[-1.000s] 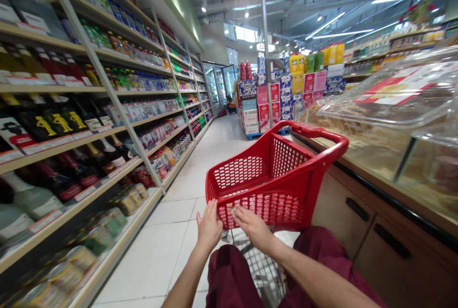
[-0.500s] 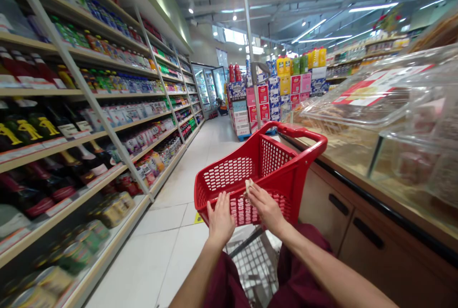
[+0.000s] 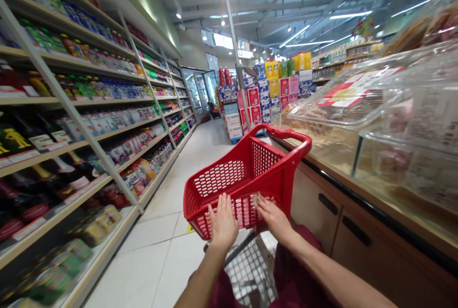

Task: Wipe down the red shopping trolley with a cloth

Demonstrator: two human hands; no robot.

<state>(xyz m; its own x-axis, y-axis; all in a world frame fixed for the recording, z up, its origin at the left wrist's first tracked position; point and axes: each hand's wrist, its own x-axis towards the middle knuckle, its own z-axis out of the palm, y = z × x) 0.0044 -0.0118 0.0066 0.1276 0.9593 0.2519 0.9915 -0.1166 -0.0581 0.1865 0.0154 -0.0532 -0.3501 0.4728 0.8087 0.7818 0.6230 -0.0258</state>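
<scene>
A red plastic shopping cart (image 3: 218, 178) with a perforated basket stands side-on in front of me. My left hand (image 3: 223, 222) lies against the near side of its basket, fingers stretched upward and close together. Beside it on the right, my right hand (image 3: 275, 216) presses a small pale crumpled cloth (image 3: 256, 199) to the same perforated wall. The fingers cover most of the cloth. Below the basket, the cart's metal frame (image 3: 239, 250) shows between my knees.
Shelves of drinks (image 3: 110, 99) run along the left. On the right is a wooden counter (image 3: 318, 174) with clear plastic food packs (image 3: 343, 96). Stacked drink cartons (image 3: 252, 103) stand ahead beside the tiled aisle (image 3: 157, 231). A person crouches farther off, near glass-door coolers (image 3: 196, 89).
My right hand has moved down with the cloth from the basket's upper rim to its perforated side. My left hand stays at the basket. The view has shifted slightly to the right.
</scene>
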